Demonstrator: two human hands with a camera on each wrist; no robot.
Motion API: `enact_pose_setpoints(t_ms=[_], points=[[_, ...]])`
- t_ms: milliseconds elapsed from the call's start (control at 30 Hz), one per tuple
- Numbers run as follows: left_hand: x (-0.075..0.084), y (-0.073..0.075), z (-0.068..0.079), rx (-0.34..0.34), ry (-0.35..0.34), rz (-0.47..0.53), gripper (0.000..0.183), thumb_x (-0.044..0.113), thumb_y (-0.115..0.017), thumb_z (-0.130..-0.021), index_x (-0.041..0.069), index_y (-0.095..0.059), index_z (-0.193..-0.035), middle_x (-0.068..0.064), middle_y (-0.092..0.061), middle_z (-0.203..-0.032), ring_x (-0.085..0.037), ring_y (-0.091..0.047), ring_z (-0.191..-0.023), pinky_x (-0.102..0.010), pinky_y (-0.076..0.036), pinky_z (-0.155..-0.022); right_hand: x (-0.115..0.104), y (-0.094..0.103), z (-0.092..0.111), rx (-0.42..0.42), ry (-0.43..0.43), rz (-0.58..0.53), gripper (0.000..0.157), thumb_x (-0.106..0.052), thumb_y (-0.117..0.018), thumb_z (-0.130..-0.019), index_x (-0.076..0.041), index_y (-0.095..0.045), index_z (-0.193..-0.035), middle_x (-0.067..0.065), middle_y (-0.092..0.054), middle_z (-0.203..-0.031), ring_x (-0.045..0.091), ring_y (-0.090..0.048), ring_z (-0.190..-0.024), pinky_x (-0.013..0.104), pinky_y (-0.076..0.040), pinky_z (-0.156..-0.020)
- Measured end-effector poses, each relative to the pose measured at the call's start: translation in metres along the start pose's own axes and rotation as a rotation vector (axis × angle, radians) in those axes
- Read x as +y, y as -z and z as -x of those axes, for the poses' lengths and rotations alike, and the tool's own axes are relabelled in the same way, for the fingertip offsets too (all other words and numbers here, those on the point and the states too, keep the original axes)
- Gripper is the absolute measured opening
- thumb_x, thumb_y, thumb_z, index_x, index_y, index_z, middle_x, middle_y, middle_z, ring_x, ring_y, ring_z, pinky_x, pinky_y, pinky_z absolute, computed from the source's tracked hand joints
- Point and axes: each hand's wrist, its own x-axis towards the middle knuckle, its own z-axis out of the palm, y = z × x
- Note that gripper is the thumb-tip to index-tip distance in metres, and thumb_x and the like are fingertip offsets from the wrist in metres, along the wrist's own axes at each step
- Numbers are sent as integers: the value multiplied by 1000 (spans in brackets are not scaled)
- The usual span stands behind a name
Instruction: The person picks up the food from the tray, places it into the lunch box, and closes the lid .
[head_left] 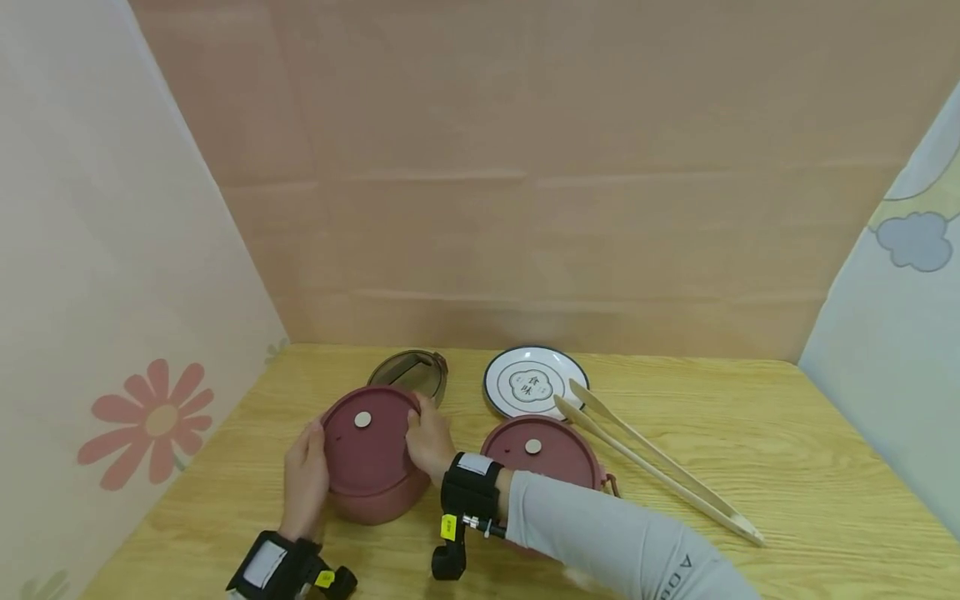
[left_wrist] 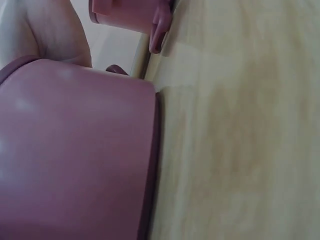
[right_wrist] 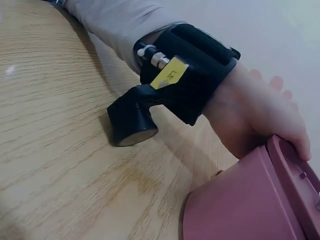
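Both hands hold a round dusty-pink lunch box (head_left: 375,492), its lid (head_left: 367,454) on, with a pale round button on top. My left hand (head_left: 306,479) grips its left side, fingers at the lid's rim. On the right side, my right hand (head_left: 430,440) grips the rim, its thumb over the lid's edge in the right wrist view. The box's smooth wall (left_wrist: 75,150) fills much of the left wrist view. A second, matching lunch box (head_left: 536,458) stands to the right, partly hidden by the right forearm.
Behind the held box lies an olive-brown oval item (head_left: 427,379), partly covered. A white plate (head_left: 532,367) with a dark rim and printed characters sits at the back. Long pale tongs (head_left: 675,467) lie to the right, tips over the plate. Papered walls enclose the wooden table (head_left: 810,467).
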Motion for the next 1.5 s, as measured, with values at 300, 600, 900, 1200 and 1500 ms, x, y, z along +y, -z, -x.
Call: enact_pose_setpoints(t_ms=[300,600,900,1200,1500], points=[[-8,-4,1,18,-48,-39,51,33,-29,-102,2,-42,-140,-19,-44,-143,-29,-42,-131,-44,-37,-104,7,1,-3,-31,-5,-25,41,-4,-32,-100,1,-40,-139,25,-43,-140,40,-35,-133,54,-33,-107],[-9,-3,1,-39,-3,-70,47,22,-31,-102,-3,-38,-142,-24,-40,-145,-34,-38,-133,-42,-37,-103,9,4,-5,-90,-69,-29,39,-2,-35,-98,2,-43,-137,21,-53,-130,33,-49,-120,50,-43,-99],[-6,-2,-2,-41,-18,-120,44,18,-31,-102,-5,-41,-139,-27,-44,-140,-37,-43,-129,-46,-40,-102,7,6,-6,-92,-85,-16,38,0,-36,-97,0,-47,-133,20,-56,-124,30,-52,-113,47,-46,-96],[-4,3,-7,-110,47,-91,46,19,-31,-102,-3,-36,-143,-26,-40,-144,-35,-39,-132,-42,-37,-104,6,8,-10,-130,-87,-20,38,1,-37,-97,0,-48,-133,20,-55,-125,29,-51,-115,46,-44,-98],[-8,6,-6,-139,6,-106,45,15,-30,-102,-3,-33,-144,-25,-38,-145,-33,-37,-133,-39,-36,-104,4,10,-8,-164,-69,-8,39,2,-37,-96,1,-46,-133,21,-55,-125,29,-51,-115,46,-43,-98]])
